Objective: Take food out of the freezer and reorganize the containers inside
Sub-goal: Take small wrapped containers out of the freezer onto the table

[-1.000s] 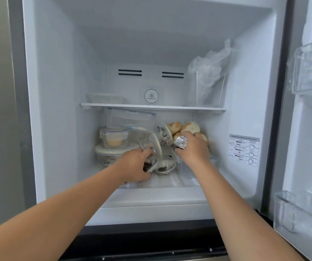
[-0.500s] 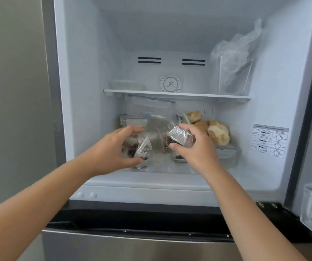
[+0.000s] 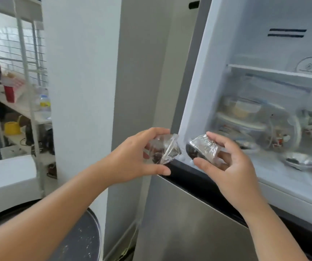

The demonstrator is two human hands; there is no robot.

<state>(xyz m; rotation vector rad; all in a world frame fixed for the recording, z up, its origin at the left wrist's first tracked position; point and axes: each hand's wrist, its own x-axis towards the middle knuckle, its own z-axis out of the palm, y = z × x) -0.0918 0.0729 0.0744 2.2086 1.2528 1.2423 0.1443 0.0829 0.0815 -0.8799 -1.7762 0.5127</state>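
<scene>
We see the left hand [image 3: 132, 157] grasping a clear wrapped packet [image 3: 162, 150] and the right hand [image 3: 232, 166] grasping a foil cup [image 3: 202, 149], outside the freezer [image 3: 217, 53].

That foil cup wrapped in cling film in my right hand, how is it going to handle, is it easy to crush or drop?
The foil cup is probably light: the right hand holds it between thumb and fingertips alone. Its thin foil wall would likely dent under a hard squeeze. The glossy cling film over it, fresh from the freezer, may be slippery, so a gentle, wide hold seems safest.
</scene>
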